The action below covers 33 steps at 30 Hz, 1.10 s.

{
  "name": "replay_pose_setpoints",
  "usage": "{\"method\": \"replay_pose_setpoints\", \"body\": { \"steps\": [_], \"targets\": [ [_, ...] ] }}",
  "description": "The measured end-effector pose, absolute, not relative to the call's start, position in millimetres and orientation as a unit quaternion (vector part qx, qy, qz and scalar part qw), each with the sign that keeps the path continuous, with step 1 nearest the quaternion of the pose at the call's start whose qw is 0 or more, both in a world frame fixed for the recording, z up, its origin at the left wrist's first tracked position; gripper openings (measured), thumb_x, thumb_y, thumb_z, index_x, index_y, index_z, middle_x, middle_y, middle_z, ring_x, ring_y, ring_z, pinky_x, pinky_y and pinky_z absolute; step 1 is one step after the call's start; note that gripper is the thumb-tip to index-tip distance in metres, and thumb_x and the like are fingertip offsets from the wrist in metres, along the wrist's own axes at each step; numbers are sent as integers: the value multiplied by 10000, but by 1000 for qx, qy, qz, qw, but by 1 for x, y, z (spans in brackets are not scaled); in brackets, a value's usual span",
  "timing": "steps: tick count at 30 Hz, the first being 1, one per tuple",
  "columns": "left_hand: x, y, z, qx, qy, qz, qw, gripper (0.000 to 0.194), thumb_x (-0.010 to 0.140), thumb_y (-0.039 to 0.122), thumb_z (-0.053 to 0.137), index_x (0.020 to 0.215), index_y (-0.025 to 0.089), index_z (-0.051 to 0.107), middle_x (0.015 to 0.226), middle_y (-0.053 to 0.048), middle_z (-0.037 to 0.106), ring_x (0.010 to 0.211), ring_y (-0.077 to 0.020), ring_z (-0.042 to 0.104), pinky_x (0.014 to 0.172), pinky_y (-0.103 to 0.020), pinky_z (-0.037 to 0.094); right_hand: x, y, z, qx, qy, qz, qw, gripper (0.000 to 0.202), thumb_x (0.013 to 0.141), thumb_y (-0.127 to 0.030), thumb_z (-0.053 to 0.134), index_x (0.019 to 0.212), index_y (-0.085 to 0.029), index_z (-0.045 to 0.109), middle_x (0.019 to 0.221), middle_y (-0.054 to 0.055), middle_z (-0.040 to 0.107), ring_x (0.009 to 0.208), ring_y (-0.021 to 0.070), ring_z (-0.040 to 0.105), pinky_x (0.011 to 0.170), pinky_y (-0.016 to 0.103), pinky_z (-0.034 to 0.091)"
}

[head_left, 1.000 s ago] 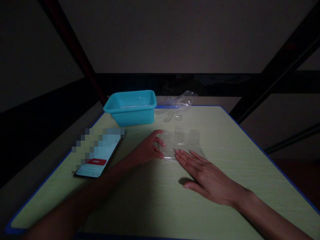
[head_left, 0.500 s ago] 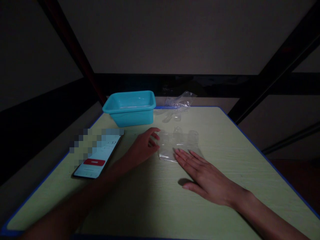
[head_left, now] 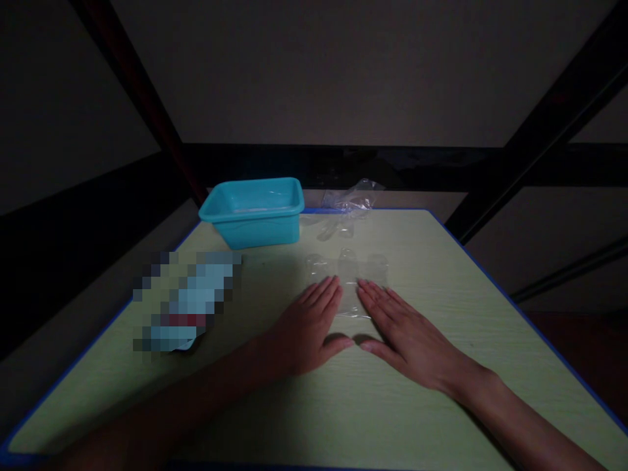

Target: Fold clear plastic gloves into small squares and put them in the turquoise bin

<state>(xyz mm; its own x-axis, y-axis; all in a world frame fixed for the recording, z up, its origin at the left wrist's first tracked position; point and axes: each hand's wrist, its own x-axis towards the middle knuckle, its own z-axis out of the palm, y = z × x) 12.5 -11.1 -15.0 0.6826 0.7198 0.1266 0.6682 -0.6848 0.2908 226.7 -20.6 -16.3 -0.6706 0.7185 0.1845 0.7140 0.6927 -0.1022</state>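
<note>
A clear plastic disposable glove, folded into a compact shape, lies flat on the table in front of me. My left hand rests palm down on its left part, fingers stretched out. On its right part lies my right hand, also flat with the fingers extended. The two thumbs point toward each other and almost meet below the glove's near edge. Both hands cover parts of the film, which stays visible between them and beyond the fingertips.
At the back left stands a turquoise plastic basket. More crumpled clear plastic, apparently gloves, lies at the far edge of the table. A phone, partly blurred out, lies on the left. A wall rises behind the table.
My left hand was curled at the glove's left edge; now it lies flat on the glove with fingers straight. My right hand has shifted slightly up and to the right.
</note>
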Motion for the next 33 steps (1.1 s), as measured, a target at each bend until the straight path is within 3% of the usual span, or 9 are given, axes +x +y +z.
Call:
{"method": "replay_pose_setpoints", "body": {
  "steps": [6,12,16,19,22,26,29,33],
  "targets": [
    [12,-11,-12,915,379,92,102,690,852,490,448,1346,24,326,1453,-237,237,1370,-324,144,1087,-488,217,229,-21,-19,-393,-913,0,113,725,889,-556,325,1415,-64,245,1432,199,297,1329,281,262,1054,474,310],
    [10,-10,-12,919,365,103,105,619,840,462,502,1354,144,369,1478,-195,197,1368,-345,138,1073,-522,214,231,-21,-22,-393,-911,3,121,742,878,-570,339,1443,-121,165,1449,162,284,1335,273,252,1059,469,304],
    [10,-10,-10,921,362,93,108,577,835,445,521,1349,220,389,1496,-161,165,1366,-357,130,1068,-527,214,231,-21,-18,-394,-911,35,120,734,869,-580,350,1421,-107,250,1439,172,311,1334,280,262,1053,487,304],
    [10,-10,-10,920,365,91,111,570,832,429,534,1349,237,391,1498,-157,158,1367,-355,122,1072,-526,203,233,-17,-10,-405,-893,95,168,619,888,-524,366,1361,-125,374,1412,167,381,1306,268,337,1034,481,338],
    [9,-10,-11,917,367,104,115,604,829,418,539,1366,212,355,1496,-162,157,1374,-334,114,1079,-519,198,238,-2,-4,-469,-828,151,267,427,898,-412,402,1211,-142,511,1270,159,539,1176,246,497,966,453,413],
    [10,-10,-12,911,374,126,122,649,836,407,518,1385,140,296,1484,-190,180,1381,-302,99,1088,-504,204,248,36,-3,-544,-749,218,309,319,762,-317,574,1029,-142,569,983,120,637,865,222,613,741,384,507],
    [11,-7,-14,895,405,145,116,635,838,376,513,1375,117,295,1473,-200,214,1380,-292,117,1093,-503,206,252,64,-4,-543,-748,241,296,276,659,-283,653,889,-141,597,712,21,613,598,149,566,550,285,473],
    [10,0,-16,861,460,183,117,615,819,331,547,1341,90,327,1452,-226,254,1368,-311,166,1090,-516,224,248,79,0,-526,-757,276,271,124,619,-253,653,645,-156,580,496,-62,498,450,95,473,432,217,371]
  ]
}}
